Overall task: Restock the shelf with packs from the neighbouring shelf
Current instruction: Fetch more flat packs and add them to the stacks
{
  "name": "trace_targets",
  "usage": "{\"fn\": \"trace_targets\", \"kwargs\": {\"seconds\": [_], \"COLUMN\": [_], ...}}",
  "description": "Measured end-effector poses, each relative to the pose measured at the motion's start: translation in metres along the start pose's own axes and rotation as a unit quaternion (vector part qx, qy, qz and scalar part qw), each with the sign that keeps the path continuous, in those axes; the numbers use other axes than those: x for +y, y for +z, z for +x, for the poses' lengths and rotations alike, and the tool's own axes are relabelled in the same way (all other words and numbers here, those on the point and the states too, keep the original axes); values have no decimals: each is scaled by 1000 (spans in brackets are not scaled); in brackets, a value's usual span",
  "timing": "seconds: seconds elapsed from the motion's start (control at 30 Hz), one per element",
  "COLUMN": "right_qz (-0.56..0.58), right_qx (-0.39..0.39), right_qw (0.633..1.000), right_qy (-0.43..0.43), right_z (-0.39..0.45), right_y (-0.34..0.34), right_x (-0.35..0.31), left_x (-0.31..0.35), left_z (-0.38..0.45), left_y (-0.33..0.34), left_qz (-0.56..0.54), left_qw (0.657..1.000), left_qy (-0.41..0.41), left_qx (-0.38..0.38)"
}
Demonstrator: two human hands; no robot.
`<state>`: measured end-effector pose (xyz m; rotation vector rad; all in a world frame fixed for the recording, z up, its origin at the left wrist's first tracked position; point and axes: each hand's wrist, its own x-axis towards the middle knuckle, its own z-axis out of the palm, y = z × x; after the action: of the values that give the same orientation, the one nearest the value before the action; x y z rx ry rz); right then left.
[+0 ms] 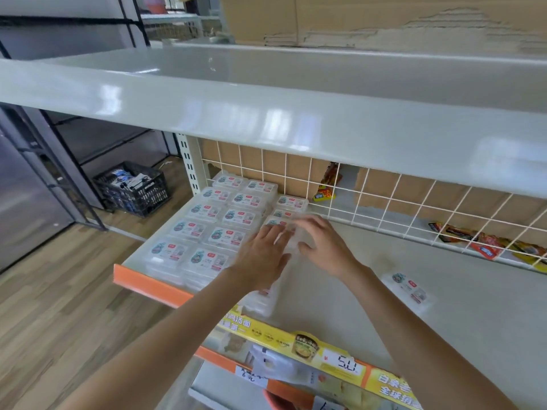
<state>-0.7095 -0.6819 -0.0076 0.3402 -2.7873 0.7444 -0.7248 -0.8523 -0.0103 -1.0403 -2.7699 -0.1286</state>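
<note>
A clear pack (285,242) sits on the shelf (370,261) between both hands, third column of the rows (219,220). Left hand (262,255) lies flat on it, fingers straight; right hand (322,245) steadies its edge, fingers relaxed. A careless push could skew neighbouring stacks. The black crate (133,189) on the floor holds assorted packets.

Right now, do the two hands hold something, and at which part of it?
Both hands are on a clear pack in the third column: the left hand lies over its left side, the right hand over its right side. Blur hides whether the fingers grip it.
</note>
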Motion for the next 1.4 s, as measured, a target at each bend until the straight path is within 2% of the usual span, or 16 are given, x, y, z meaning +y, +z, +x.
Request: {"fn": "trace_targets", "kwargs": {"seconds": [0.2, 0.3, 0.5, 0.57, 0.63, 0.73, 0.93, 1.07, 1.2, 1.27, 1.33, 1.4], "right_qz": [-55, -49, -115, -158, -203, -192, -4, 96, 85, 16, -84, -133], "right_qx": [1, 19, 43, 79, 107, 48, 47, 86, 43, 36, 57, 48], "right_qw": [995, 994, 976, 963, 942, 924, 970, 972, 977, 982, 986, 987], "right_qy": [78, 100, 177, 202, 244, 328, 237, 196, 189, 186, 130, 80], "right_z": [-42, -68, -112, -126, -137, -151, -161, -161, -161, -159, -152, -143], "right_y": [-10, -16, -33, -39, -43, -42, -21, -3, -2, 1, 7, 13], "right_x": [22, 30, 51, 57, 61, 69, 54, 43, 50, 49, 43, 35], "left_x": [-14, -22, -18, -6, 10, 41, 101, 104, 98, 88, 68, 43], "left_z": [50, 78, 108, 105, 95, 71, 21, 8, 16, 22, 25, 30], "left_y": [11, 16, 19, 17, 18, 23, 45, 62, 49, 35, 20, 8], "left_qz": [-32, -16, -19, -28, -51, -116, -260, -196, -151, -160, -175, -175], "left_qw": [997, 997, 995, 997, 998, 992, 957, 961, 968, 972, 974, 978], "left_qy": [-25, -29, -40, -37, 1, 55, 121, 187, 196, 172, 139, 102], "left_qx": [-60, -65, -85, -67, -30, 3, -48, -49, -43, -16, 21, 45]}}
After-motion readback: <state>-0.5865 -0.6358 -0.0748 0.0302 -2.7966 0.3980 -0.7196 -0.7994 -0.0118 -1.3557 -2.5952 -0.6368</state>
